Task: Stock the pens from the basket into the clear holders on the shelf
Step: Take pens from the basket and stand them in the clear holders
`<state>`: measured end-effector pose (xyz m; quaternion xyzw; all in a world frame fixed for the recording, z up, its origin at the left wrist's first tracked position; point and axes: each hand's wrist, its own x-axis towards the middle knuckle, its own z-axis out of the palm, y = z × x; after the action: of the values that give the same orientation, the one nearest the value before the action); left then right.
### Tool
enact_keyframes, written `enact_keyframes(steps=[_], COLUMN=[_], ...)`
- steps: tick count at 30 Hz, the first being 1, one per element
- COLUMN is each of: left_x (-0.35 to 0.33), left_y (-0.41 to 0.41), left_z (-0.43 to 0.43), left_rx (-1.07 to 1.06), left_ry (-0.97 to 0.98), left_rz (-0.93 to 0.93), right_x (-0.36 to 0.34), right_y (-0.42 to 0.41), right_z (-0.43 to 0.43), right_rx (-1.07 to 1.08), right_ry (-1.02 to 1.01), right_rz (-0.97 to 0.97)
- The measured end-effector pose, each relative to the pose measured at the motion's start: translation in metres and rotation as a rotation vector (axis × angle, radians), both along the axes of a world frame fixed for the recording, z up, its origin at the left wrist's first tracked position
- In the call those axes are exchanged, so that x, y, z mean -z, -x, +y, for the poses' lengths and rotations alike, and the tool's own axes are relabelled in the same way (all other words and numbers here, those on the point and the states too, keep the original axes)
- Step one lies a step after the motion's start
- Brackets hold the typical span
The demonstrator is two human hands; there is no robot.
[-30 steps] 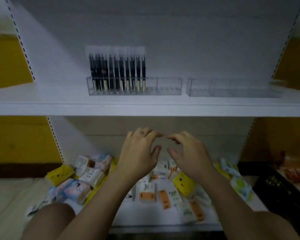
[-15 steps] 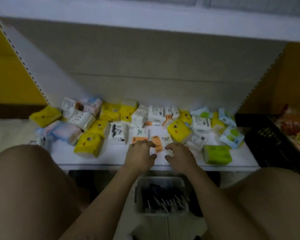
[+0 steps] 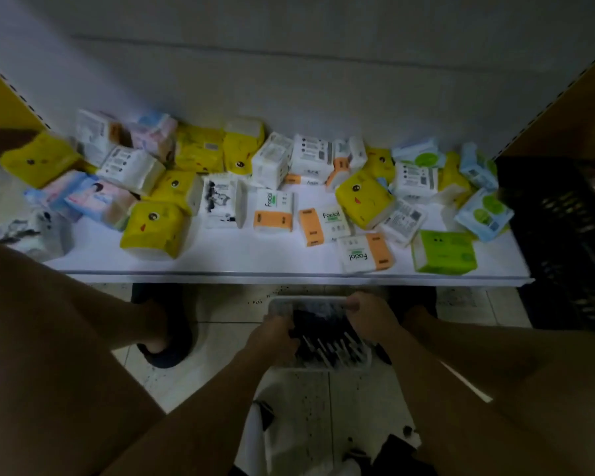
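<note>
Knees and forearms nearest, both reaching down to a small clear plastic basket on the tiled floor. Left hand dipped in at the near-left edge, fingers curled among the dark slim pens; whether pinching one, cannot tell. Right hand at the far-right rim, fingers bent over it, apparently steadying. Likely risks: grabbing a tangled bunch in dim light, dropping pens onto tile, tipping the light basket. Beyond the fingertips, low white shelf strewn with soft yellow, white and orange tissue packs, easily knocked when lifting. Clear holders out of view.
</note>
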<state>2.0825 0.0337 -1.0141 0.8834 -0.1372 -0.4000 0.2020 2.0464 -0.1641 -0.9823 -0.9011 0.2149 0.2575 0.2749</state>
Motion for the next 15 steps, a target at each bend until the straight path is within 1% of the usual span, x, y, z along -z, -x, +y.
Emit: enact_keyframes(steps=[2,5,9,12,15], left_x=[0.015,0.035,0.061,0.074,0.081], left_y=[-0.002,-0.004,0.0,0.001,0.001], left_z=[-0.007,-0.015,-0.023,-0.023,-0.022], left_rx=[-0.026,-0.057,-0.075,-0.061,-0.019], left_ry=[-0.004,-0.012,-0.025,-0.026,-0.046], left_rz=[0.052,0.089,0.226,0.311,0.344], right_x=[0.011,0.029,0.052,0.063,0.076], right_y=[0.003,0.008,0.008,0.007,0.009], right_z=[-0.009,-0.024,-0.031,-0.018,-0.004], right_rx=[-0.008,-0.041,-0.009,-0.063,-0.098], right_ry=[0.012,0.039,0.046,0.016,-0.044], right_rz=[0.061,0.218,0.263,0.327,0.358])
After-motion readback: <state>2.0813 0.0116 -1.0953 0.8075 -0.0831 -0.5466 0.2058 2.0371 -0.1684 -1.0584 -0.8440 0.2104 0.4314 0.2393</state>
